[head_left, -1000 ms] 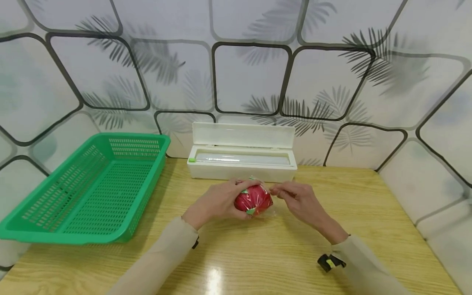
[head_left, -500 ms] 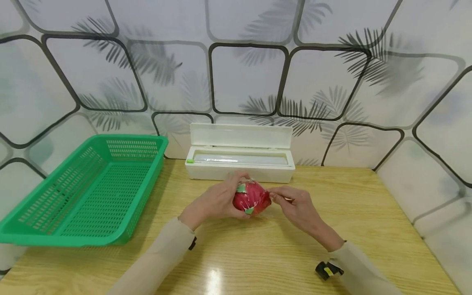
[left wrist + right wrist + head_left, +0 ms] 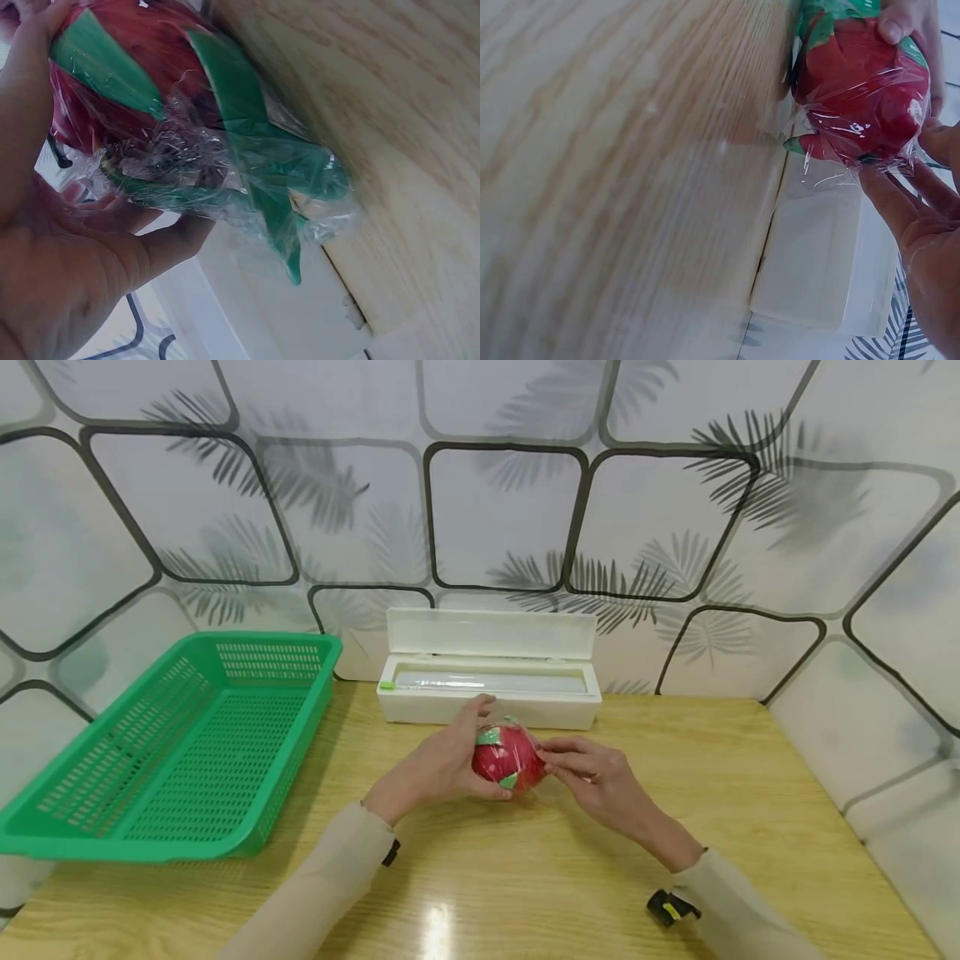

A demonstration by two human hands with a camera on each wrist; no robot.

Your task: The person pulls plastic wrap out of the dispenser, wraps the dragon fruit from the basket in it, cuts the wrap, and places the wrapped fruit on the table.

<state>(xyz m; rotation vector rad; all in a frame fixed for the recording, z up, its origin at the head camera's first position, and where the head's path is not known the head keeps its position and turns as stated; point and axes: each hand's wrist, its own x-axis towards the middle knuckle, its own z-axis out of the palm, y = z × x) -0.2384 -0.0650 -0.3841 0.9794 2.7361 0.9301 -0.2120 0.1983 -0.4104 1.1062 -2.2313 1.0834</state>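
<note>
A red dragon fruit (image 3: 504, 762) with green scales is wrapped in clear cling film (image 3: 187, 161) at the middle of the table. My left hand (image 3: 442, 764) grips its left side, thumb at the near side and fingers around the far side. At the fruit's right end, the fingertips of my right hand (image 3: 600, 781) pinch the gathered film. In the right wrist view, film bunches against those fingertips (image 3: 870, 176). Loose, crumpled film and long green scales show at the other end in the left wrist view.
Behind the fruit, a white cling film box (image 3: 487, 710) stands with its lid (image 3: 491, 635) raised and a roll inside. A green plastic basket (image 3: 258, 802) sits at the left. The patterned wall (image 3: 510, 518) rises behind the wooden table (image 3: 525, 885).
My right hand has come in against the fruit's right end, where a small gap was before. The fruit has turned a little, and my left fingers have shifted back from its top.
</note>
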